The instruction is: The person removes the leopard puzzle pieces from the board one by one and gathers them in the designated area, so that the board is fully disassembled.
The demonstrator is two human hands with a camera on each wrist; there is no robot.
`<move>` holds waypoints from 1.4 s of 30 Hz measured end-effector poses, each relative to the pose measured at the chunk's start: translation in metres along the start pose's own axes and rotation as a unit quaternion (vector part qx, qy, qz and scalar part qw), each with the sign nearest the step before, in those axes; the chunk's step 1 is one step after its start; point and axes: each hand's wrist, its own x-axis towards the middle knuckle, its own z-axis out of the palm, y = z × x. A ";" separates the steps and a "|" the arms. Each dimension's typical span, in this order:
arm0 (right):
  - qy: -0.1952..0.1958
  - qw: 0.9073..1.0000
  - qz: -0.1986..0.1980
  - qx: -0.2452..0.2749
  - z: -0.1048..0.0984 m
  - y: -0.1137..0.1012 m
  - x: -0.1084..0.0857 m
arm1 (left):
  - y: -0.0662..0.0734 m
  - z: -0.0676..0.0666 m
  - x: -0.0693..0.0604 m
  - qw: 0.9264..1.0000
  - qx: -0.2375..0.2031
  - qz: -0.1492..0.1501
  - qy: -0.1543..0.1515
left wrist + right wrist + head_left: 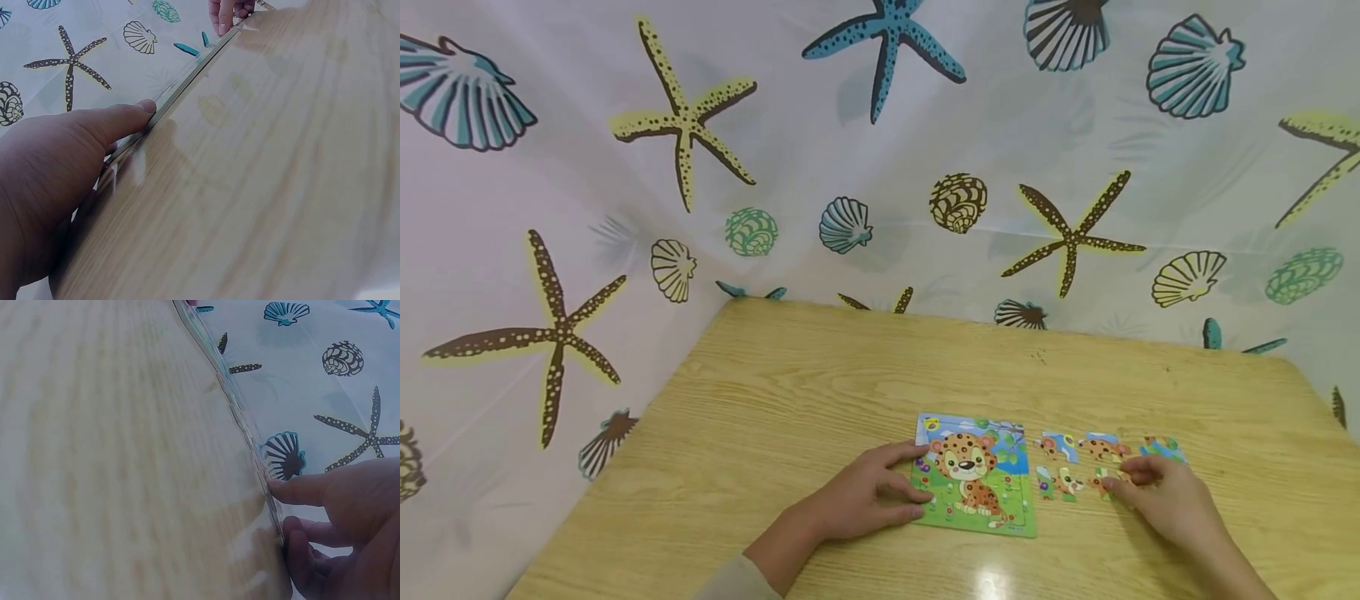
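Note:
A square puzzle board (973, 475) with a spotted leopard cub picture lies flat on the table. My left hand (876, 492) rests against its left edge, thumb and forefinger apart; the left wrist view shows the thumb (134, 122) at that edge. To the board's right lie several loose puzzle pieces (1067, 483) in two rough rows. My right hand (1172, 500) is over the right end of the lower row, thumb and fingertips touching a puzzle piece (1099, 482). Whether they pinch it cannot be told. In the right wrist view, the fingers (312, 531) meet the pieces' edge.
The wood-grain table (820, 375) extends around the board and pieces. White cloth (880, 158) printed with starfish and shells hangs behind and at the sides. Another puzzle piece (1159, 447) with blue and green lies just beyond my right hand.

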 end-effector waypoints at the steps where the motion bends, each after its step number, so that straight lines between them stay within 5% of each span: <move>1: -0.001 1.000 -0.002 0.000 0.000 0.000 0.000 | 0.000 0.000 0.000 1.000 0.000 -0.001 -0.001; 15: 0.005 0.999 -0.001 0.050 -0.002 -0.009 0.003 | -0.003 0.002 0.002 1.000 -0.006 0.001 -0.001; 22: -0.032 0.988 -0.006 0.150 0.006 -0.027 0.005 | -0.002 0.001 0.002 1.000 -0.010 0.002 0.003; 34: -0.091 0.976 -0.018 0.195 0.012 -0.057 0.012 | 0.002 0.002 0.004 1.000 -0.003 0.009 0.000; 42: -0.127 0.963 -0.039 0.233 0.038 -0.083 0.016 | -0.001 0.000 0.000 1.000 0.007 0.001 0.000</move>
